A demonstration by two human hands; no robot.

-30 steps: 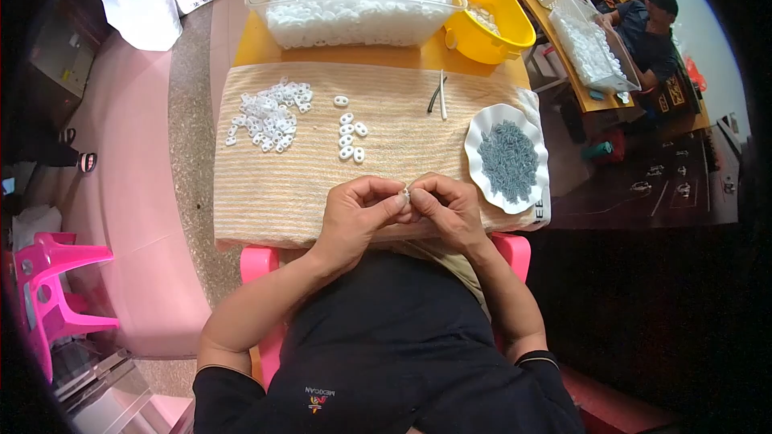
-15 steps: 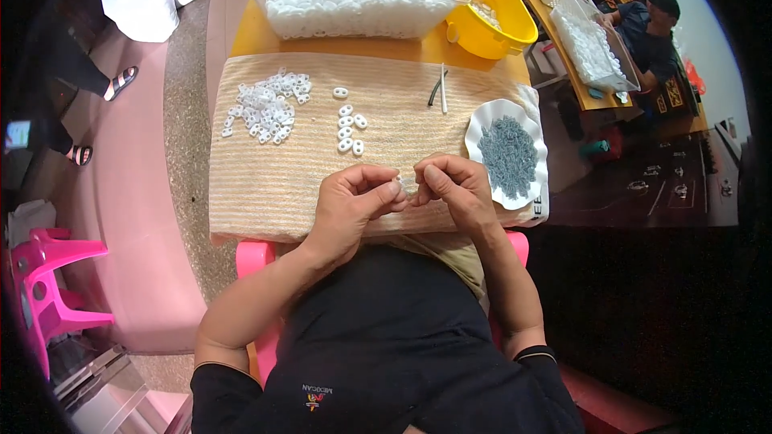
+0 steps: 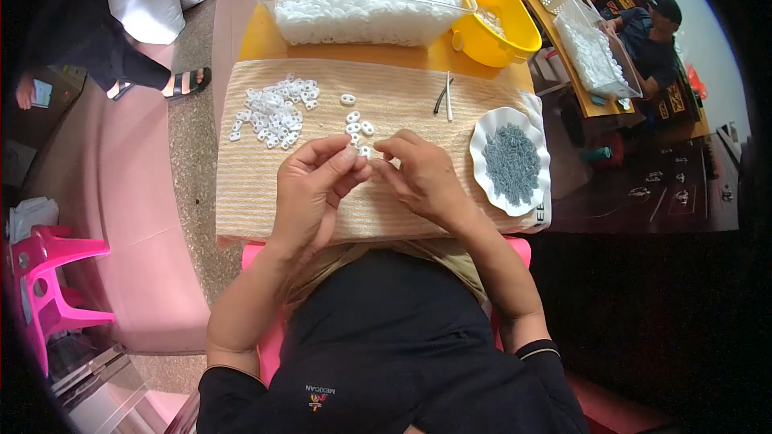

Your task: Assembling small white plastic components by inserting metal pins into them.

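My left hand (image 3: 314, 185) is closed in a pinch, thumb against the fingers, above the lower end of a loose column of white oval two-holed plastic pieces (image 3: 367, 128). What it pinches is too small and covered to make out. Just to the right is my right hand (image 3: 422, 177), fingers bent, with a gap between thumb and forefinger and nothing seen in it. A heap of small white plastic parts (image 3: 273, 115) lies to the left on the striped cloth (image 3: 249, 201). At the right, a white wavy-rimmed dish (image 3: 478, 167) holds many small grey-blue pieces (image 3: 511, 162).
A clear bin (image 3: 362, 22) full of white parts and a yellow basin (image 3: 515, 40) stand at the table's far side. A white stick (image 3: 449, 98) and a dark one lie on the cloth. Another person (image 3: 651, 40) sits far right; someone's sandalled foot (image 3: 189, 83) is at left.
Both hands have moved left and away from me, from above the near cloth to the column of white pieces. They have drawn a little apart. The person at left has stepped closer.
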